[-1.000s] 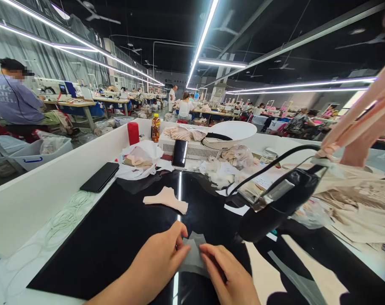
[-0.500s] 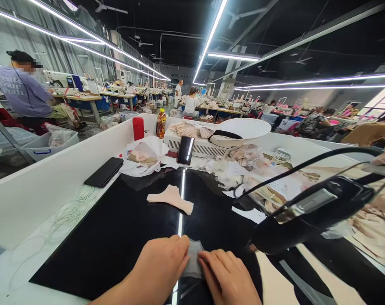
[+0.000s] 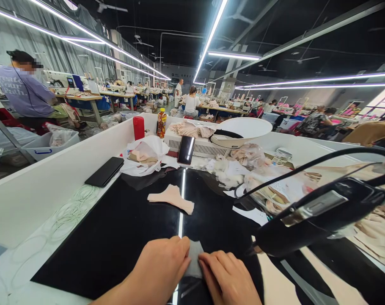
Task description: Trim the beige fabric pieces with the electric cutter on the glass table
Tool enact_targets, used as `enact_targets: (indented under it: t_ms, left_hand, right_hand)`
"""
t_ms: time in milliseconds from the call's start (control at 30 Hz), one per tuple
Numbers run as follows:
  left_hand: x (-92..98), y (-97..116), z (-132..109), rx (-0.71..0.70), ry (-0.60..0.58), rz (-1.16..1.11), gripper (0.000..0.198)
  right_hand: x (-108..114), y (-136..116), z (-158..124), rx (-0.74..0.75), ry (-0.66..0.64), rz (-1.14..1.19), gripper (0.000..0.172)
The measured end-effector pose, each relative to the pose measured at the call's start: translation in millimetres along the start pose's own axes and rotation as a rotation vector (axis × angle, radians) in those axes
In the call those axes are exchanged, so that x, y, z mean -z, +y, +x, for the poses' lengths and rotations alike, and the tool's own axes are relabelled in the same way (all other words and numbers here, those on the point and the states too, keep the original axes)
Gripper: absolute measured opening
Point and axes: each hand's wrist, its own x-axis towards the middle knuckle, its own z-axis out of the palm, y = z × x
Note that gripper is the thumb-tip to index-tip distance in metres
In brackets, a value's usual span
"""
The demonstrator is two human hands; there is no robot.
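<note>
At the bottom centre, my left hand [image 3: 160,269] and my right hand [image 3: 229,277] meet over a small translucent grey fabric piece [image 3: 194,259] lying on the glossy black work surface [image 3: 116,237]. Fingertips of both hands pinch and press its edges. Farther up the surface lies a beige cut fabric piece [image 3: 171,198], untouched. A black handheld tool [image 3: 319,214] with a cable hangs just right of my right hand.
A black phone [image 3: 104,171] lies at the left, another phone [image 3: 185,150] leans against a white box. A white bag [image 3: 144,154], red cup [image 3: 138,127], bottle [image 3: 161,122], white bowl [image 3: 243,129] and beige fabric piles [image 3: 370,228] crowd the back and right. Other people sit at distant tables.
My hands have closed together over the grey piece and slid nearer to me. The peach fabric held up at the right edge has gone from view.
</note>
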Motion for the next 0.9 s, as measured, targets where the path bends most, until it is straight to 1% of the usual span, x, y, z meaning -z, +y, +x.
enact_targets:
  t_ms: [200,433,533,667,833,900]
  left_hand:
    - [-1.7,-2.9,-0.2,-0.018,0.017,-0.025,0.015]
    - [-9.8,-5.5,-1.3,-0.008,0.044,-0.023,0.017]
    - [-11.7,-6.3,-0.8,-0.016,0.044,-0.023,0.015]
    - [-9.1,-6.0,0.8,-0.013,0.038,-0.025,0.015]
    - [-4.8,-4.2,0.7,0.003,0.011,-0.011,0.015]
    - [-4.3,-3.6,0.6,-0.001,0.018,-0.001,0.014]
  right_hand:
    - [-1.0,-0.8,-1.3,-0.020,0.001,-0.007,0.026]
    - [-0.6,-2.3,-1.6,-0.027,0.004,-0.007,0.025]
    - [-1.9,-6.5,-1.1,-0.063,0.018,0.012,0.029]
    - [-3.9,-14.5,-2.1,-0.184,0.034,0.043,0.037]
    - [-4.3,-17.6,-2.9,-0.198,0.046,0.050,0.039]
    - [-4.1,-17.0,-2.6,-0.193,0.050,0.044,0.039]
